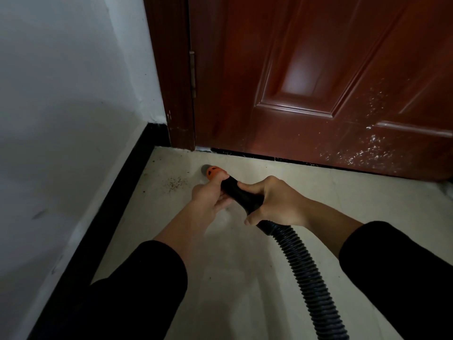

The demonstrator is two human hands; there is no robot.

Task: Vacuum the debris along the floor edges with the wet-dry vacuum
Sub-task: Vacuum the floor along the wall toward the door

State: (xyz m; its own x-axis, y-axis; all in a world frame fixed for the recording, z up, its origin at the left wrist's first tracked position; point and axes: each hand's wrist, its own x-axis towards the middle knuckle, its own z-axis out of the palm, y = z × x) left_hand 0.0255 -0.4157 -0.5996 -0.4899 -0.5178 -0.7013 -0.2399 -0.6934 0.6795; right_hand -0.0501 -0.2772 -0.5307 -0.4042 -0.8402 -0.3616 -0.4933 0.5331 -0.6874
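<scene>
In the corner of the room, we face a red-brown panelled door, shut in its dark frame, its lower right part flecked with white specks. To the left a white wall runs toward us, and a black baseboard lines its foot. Below us lies the pale floor, dusty near the corner.

Our black sleeves come in from the bottom edge, forearms bare past them. The black ribbed hose of the vacuum comes up from the lower right and runs between our arms toward the corner.

Our right hand grips the hose at its smooth black cuff, fingers wrapped round it from the right and thumb on top. Our left hand holds the nozzle just ahead of that, fingers curled under it and the thumb lying along the orange part. The two hands almost meet on the tube.

The nozzle, orange with a grey tip, points at the corner and sits low over the floor, near the door's bottom edge; we cannot tell whether the tip touches the tile. Just to its left, between it and the baseboard, lies a small scatter of brown debris.
</scene>
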